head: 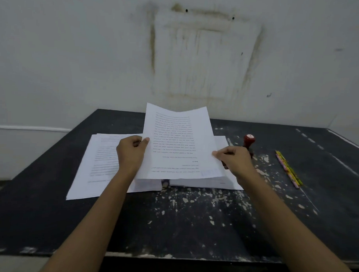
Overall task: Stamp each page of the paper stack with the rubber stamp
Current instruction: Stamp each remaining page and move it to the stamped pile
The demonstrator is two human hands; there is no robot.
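Note:
I hold a printed page lifted off the paper stack in the middle of the black table. My left hand pinches its left edge and my right hand pinches its right edge. The page tilts up toward the wall, with a faint blue stamp mark near its lower right corner. A second pile of pages lies spread to the left, partly under my left arm. The rubber stamp, with a dark red handle, stands just behind my right hand, its base hidden.
Two or three colourful pencils lie on the right side of the worn black table. A stained white wall rises right behind the table's far edge. The table's near edge runs below my forearms.

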